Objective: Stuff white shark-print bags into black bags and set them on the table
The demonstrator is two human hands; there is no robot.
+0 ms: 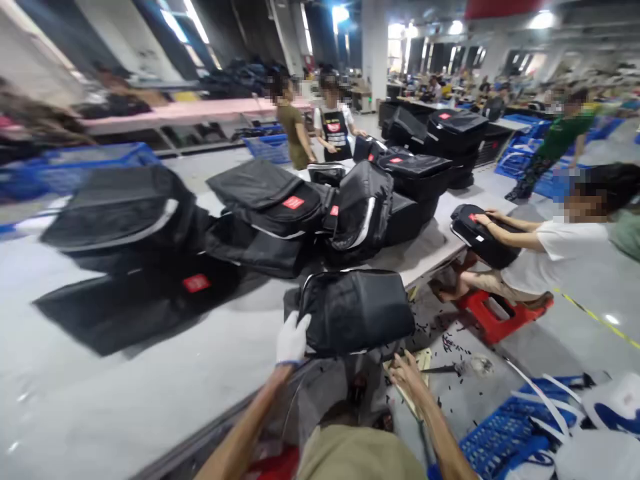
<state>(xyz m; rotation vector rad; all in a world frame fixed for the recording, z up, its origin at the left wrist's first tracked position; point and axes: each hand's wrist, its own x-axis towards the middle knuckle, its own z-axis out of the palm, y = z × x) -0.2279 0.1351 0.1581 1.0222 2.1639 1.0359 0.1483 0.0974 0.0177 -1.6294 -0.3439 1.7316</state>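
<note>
While the black bag lies crosswise, gloved left hand grips its end, right hand beneath.

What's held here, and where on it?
Black bag: gloved left hand grips its lower left edge; bare right hand is under its bottom edge, grip unclear.

Red stool – blue crate nr floor.

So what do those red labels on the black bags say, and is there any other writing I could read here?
Nothing here can be read.
Red labels on the black bags: light marks, too blurred.
Apron of a standing person: red and white print, too small.
Bag at the gloved left hand: no writing shows.
</note>
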